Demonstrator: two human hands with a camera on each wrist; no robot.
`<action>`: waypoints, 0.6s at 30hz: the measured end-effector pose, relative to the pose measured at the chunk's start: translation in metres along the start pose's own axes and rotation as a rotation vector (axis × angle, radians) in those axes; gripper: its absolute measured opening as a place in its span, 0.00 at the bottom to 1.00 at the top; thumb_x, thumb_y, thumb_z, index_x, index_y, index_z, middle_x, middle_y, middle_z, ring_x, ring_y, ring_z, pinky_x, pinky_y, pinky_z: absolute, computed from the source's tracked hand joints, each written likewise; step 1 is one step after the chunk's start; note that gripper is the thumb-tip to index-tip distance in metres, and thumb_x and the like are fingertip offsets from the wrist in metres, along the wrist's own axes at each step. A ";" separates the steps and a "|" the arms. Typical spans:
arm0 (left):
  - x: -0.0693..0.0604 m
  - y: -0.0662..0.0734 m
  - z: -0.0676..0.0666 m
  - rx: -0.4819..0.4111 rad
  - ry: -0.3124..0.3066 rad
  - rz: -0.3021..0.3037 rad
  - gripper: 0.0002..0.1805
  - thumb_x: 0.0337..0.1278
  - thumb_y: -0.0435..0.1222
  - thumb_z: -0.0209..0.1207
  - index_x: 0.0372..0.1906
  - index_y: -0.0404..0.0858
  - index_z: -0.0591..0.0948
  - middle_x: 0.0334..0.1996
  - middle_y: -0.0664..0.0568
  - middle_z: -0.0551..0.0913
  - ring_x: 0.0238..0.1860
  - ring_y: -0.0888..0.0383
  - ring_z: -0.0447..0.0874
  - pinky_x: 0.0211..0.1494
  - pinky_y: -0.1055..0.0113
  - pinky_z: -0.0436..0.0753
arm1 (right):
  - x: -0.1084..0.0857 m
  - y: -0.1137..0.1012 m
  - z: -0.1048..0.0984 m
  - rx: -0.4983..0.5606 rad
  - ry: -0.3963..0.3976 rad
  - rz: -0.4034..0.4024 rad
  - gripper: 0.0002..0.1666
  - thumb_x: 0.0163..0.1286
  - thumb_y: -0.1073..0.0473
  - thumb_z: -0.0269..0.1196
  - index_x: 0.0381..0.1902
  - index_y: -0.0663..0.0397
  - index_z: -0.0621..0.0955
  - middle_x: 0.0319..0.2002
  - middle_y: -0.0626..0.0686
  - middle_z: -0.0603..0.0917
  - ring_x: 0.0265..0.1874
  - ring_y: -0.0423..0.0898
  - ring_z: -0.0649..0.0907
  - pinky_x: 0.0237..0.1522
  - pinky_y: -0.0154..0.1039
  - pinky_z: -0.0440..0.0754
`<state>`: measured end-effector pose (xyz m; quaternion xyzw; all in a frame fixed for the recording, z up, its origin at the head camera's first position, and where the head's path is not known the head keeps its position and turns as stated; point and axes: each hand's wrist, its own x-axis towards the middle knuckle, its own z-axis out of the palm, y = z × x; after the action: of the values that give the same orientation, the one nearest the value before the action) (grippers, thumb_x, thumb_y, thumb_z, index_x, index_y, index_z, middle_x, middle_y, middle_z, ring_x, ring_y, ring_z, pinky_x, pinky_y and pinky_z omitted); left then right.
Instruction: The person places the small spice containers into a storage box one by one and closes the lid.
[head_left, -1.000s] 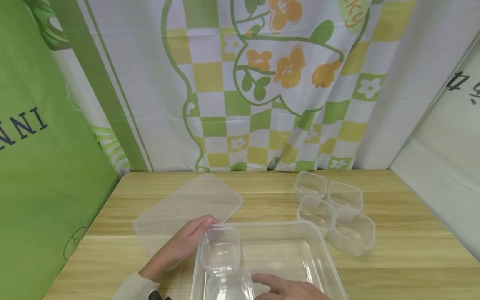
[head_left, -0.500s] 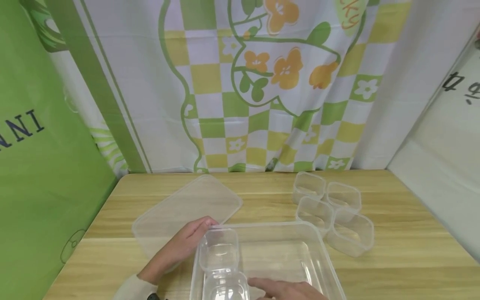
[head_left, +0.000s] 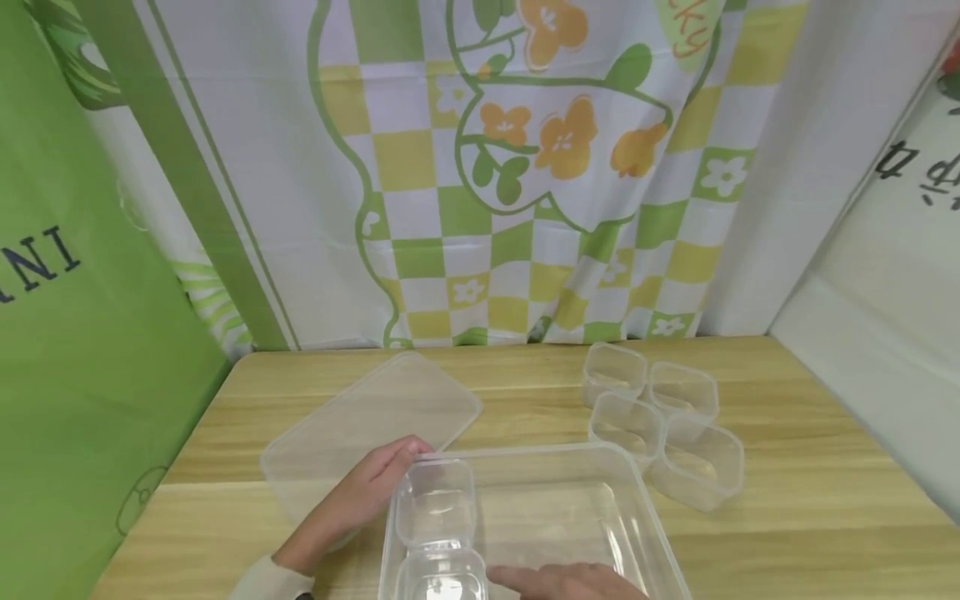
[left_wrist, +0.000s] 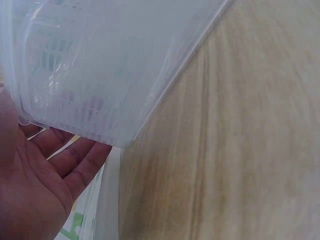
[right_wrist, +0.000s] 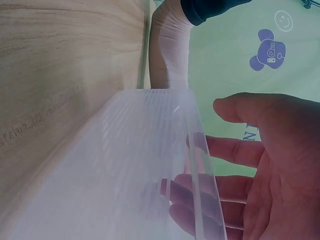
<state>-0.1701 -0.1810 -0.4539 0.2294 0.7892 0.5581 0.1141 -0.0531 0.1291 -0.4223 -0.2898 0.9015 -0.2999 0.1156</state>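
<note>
A large clear plastic box stands at the table's near edge, cut off by the head view's bottom. Two small clear containers sit inside along its left wall: a far one in the corner and a near one directly in front of it. My left hand holds the box's far left corner, fingers round the outside of the wall. Inside the box, my right hand has its index fingertip at the near container's right side. In the right wrist view the right thumb stands apart from the box wall.
A clear flat lid lies on the table left of and behind the box. Several more small clear containers stand grouped to the right behind it. A patterned curtain hangs along the table's back edge.
The near small container has slid left inside the box, into line with the far one. My right index finger has moved left with it. The left hand has kept its place on the corner.
</note>
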 end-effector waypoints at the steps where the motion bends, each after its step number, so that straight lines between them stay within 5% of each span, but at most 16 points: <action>1: 0.000 0.000 0.000 -0.003 -0.002 -0.001 0.24 0.86 0.47 0.37 0.51 0.38 0.81 0.45 0.44 0.84 0.49 0.46 0.83 0.52 0.55 0.84 | 0.001 0.000 -0.001 -0.005 -0.010 -0.004 0.26 0.71 0.36 0.63 0.65 0.29 0.82 0.45 0.37 0.87 0.42 0.36 0.85 0.41 0.41 0.84; 18: 0.001 0.000 -0.001 0.006 -0.010 0.014 0.24 0.87 0.45 0.36 0.51 0.37 0.81 0.44 0.44 0.85 0.47 0.45 0.84 0.49 0.55 0.85 | 0.005 -0.001 -0.001 -0.034 -0.020 -0.156 0.25 0.77 0.37 0.58 0.64 0.35 0.82 0.52 0.37 0.86 0.46 0.37 0.85 0.42 0.42 0.85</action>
<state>-0.1715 -0.1812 -0.4540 0.2382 0.7885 0.5556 0.1134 -0.0575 0.1260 -0.4210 -0.3639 0.8801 -0.2896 0.0960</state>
